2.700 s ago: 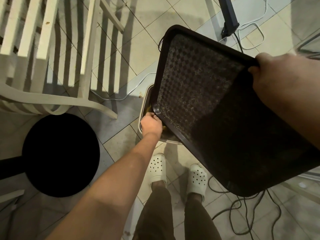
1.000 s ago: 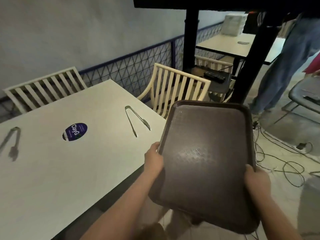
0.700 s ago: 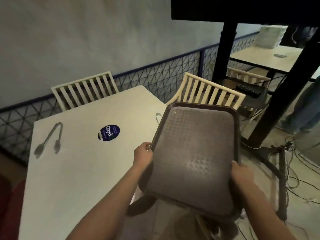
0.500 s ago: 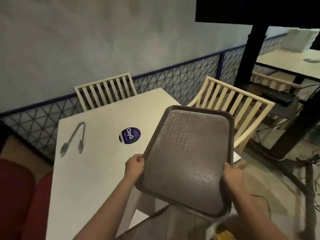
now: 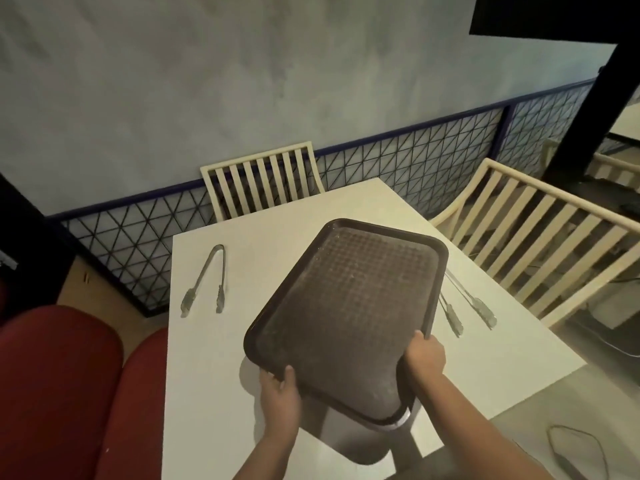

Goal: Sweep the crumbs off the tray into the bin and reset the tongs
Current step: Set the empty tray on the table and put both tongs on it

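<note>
A dark brown rectangular plastic tray [image 5: 346, 320] with a textured base is held above the white rectangular table [image 5: 214, 375], tilted with its far end over the tabletop; its near left edge is gripped by the left hand [image 5: 278, 388], thumb curled over the rim; its near right edge is gripped by the right hand [image 5: 425, 358], fingers wrapped around the rim; one pair of metal tongs [image 5: 206, 280] lies to the left of the tray; a second pair of metal tongs [image 5: 467, 306] lies to its right, partly hidden beneath it; cream slatted chairs [image 5: 263, 181] stand beyond the table.
</note>
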Demonstrator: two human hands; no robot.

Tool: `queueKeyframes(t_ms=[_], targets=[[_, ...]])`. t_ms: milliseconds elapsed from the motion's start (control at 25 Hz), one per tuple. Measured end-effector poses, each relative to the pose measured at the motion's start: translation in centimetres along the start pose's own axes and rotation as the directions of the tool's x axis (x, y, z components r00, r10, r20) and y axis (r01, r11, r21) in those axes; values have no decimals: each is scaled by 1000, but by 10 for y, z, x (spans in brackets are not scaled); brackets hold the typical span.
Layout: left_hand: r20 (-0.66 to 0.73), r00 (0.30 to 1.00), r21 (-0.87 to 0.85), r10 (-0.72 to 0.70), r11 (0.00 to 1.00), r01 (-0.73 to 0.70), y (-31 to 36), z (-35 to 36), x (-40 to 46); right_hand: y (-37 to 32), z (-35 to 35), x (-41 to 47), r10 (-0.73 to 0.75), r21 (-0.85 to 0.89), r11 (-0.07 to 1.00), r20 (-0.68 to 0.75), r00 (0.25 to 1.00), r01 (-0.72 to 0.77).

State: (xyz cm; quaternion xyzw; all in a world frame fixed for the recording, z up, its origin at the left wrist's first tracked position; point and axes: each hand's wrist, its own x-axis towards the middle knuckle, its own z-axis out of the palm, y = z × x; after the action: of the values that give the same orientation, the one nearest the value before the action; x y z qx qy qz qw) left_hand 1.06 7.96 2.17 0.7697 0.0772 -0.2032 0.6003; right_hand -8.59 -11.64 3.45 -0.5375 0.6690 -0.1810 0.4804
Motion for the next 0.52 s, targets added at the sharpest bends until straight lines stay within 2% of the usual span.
queueKeyframes(t_ms=[120,240,320,360,520], targets=[[-72,997,-22,-5,1000,4,3,-4,10,-4,27,-2,2,-31,1000,31,1000,-1],[-95,995,-89,-34,996,25,7,-18,40,-6,46,4,67,-32,998,240,968,-61],[-105,993,-89,-53,995,44,9,-26,61,-14,48,20,92,53,991,363,927,-119],[-116,991,-75,-71,995,62,10,-31,68,-21,43,30,76,75,991,361,930,-110],[-62,993,-35,-99,995,97,15,-55,99,-57,11,78,-61,88,995,169,984,46]])
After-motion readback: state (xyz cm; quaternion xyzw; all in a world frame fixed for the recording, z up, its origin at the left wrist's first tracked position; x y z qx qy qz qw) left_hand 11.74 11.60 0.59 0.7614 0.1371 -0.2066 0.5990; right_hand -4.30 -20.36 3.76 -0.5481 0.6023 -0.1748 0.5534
